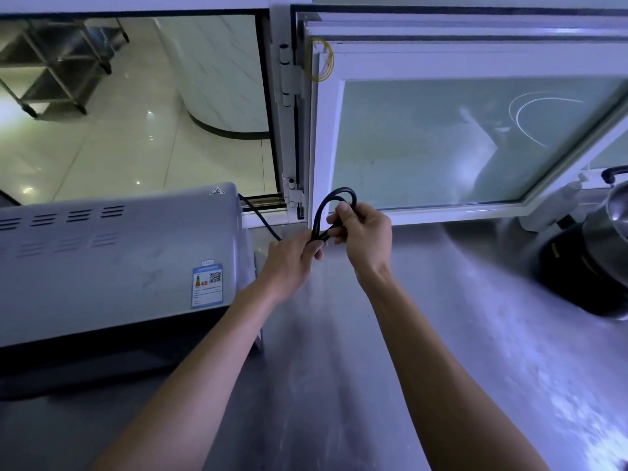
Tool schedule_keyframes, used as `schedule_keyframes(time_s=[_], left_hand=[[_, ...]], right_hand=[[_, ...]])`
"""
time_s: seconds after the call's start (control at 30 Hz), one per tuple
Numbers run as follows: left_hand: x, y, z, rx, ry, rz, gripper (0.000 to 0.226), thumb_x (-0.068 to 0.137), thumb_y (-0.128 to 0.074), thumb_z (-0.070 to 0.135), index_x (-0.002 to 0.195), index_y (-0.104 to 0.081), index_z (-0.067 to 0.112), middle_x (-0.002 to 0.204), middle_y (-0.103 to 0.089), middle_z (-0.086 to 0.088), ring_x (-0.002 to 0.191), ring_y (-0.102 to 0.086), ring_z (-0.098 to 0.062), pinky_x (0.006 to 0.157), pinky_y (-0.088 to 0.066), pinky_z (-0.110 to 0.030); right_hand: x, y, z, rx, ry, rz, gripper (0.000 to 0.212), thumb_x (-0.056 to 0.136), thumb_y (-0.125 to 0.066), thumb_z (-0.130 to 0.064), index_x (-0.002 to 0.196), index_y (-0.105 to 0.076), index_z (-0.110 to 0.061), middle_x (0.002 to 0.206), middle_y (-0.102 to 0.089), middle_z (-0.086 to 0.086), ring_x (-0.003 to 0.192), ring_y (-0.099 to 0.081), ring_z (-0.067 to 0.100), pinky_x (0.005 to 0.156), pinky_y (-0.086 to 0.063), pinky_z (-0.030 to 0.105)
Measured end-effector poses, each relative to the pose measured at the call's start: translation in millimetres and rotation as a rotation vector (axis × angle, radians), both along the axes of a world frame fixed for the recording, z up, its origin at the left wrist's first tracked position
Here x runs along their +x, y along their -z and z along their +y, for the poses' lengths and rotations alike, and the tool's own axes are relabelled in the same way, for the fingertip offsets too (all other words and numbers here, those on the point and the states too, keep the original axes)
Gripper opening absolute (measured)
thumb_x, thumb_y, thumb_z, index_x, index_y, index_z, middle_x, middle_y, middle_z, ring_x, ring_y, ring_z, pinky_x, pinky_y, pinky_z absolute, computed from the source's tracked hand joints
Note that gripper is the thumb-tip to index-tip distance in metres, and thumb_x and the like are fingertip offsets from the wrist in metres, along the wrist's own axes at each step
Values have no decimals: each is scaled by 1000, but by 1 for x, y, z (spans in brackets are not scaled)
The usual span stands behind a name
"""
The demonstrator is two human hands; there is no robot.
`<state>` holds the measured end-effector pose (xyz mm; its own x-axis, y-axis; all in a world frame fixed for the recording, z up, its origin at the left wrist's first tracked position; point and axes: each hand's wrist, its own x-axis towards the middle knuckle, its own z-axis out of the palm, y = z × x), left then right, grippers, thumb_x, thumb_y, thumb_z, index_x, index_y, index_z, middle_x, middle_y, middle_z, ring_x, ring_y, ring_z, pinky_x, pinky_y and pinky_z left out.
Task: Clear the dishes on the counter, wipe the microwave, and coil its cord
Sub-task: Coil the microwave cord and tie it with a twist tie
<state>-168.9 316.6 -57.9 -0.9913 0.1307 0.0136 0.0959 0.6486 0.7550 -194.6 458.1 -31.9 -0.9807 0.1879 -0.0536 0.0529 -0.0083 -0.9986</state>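
Observation:
A grey microwave (112, 253) stands on the left of the steel counter (424, 334), with an energy label on its top. Its black cord (324, 207) runs from behind the microwave's back right corner and is folded into loops above the counter. My left hand (292, 256) grips the lower end of the loops. My right hand (363, 232) pinches the loops just above, thumb on the upper bend. Both hands are to the right of the microwave, near the window frame.
A white-framed window (458, 141) stands behind the counter; its left pane is open onto a tiled floor and a metal rack (57, 62). At the right edge a steel pot (611, 229) sits on a black cooker, with a white socket strip (543, 215) behind it.

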Motion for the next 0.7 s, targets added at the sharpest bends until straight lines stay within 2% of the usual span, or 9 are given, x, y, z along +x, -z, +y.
schedule_keyframes(time_s=[0.1, 0.17, 0.27, 0.4, 0.53, 0.6, 0.7], left_hand=[[-5, 1, -4, 21, -1, -58, 28, 105, -39, 27, 87, -60, 22, 78, -64, 10, 75, -58, -13, 86, -43, -43], [-7, 3, -7, 45, 1, -92, 29, 105, -40, 28, 85, -60, 24, 76, -64, 11, 69, -56, -5, 76, -42, -37], [-9, 2, -12, 105, 3, -165, 31, 104, -40, 32, 81, -60, 28, 73, -64, 11, 63, -52, 0, 65, -39, -30], [-13, -6, -18, 123, 17, -205, 32, 103, -38, 35, 81, -59, 28, 72, -64, 9, 61, -50, 0, 65, -42, -33], [-13, -12, -19, 165, 36, -201, 31, 106, -37, 32, 89, -62, 25, 76, -63, 6, 58, -50, 0, 60, -36, -29], [-11, -15, -20, 187, 28, -200, 32, 106, -36, 35, 95, -63, 24, 81, -64, 6, 70, -55, -5, 64, -40, -29], [-11, -17, -21, 85, 26, -178, 38, 105, -34, 41, 95, -64, 21, 87, -66, 3, 85, -61, -18, 86, -47, -42]], right_hand=[[-3, 0, 0, 82, -7, -8, 19, 98, -59, -20, 89, -69, -7, 78, -74, 3, 54, -61, 12, 58, -50, 30], [-4, -1, 2, 147, -20, -6, 13, 97, -59, -21, 104, -67, -14, 85, -74, 3, 53, -62, 12, 59, -49, 33], [-5, -3, 1, 208, -42, 26, 26, 97, -58, -19, 121, -62, -26, 91, -72, 4, 52, -62, 11, 58, -50, 29], [-5, -5, -4, 187, -30, 43, 25, 98, -53, -18, 120, -63, -26, 80, -71, -1, 53, -60, 12, 55, -51, 29], [-8, -13, -6, 133, -8, 62, 17, 96, -52, -11, 100, -67, -16, 75, -70, 7, 52, -59, 17, 55, -48, 34], [-11, -18, -8, 138, -17, 87, 20, 95, -51, -7, 97, -69, -16, 74, -69, 7, 53, -59, 16, 55, -50, 33], [-13, -23, -9, 131, -40, 99, 24, 95, -50, -6, 98, -71, -16, 72, -66, 1, 54, -58, 16, 58, -49, 31]])
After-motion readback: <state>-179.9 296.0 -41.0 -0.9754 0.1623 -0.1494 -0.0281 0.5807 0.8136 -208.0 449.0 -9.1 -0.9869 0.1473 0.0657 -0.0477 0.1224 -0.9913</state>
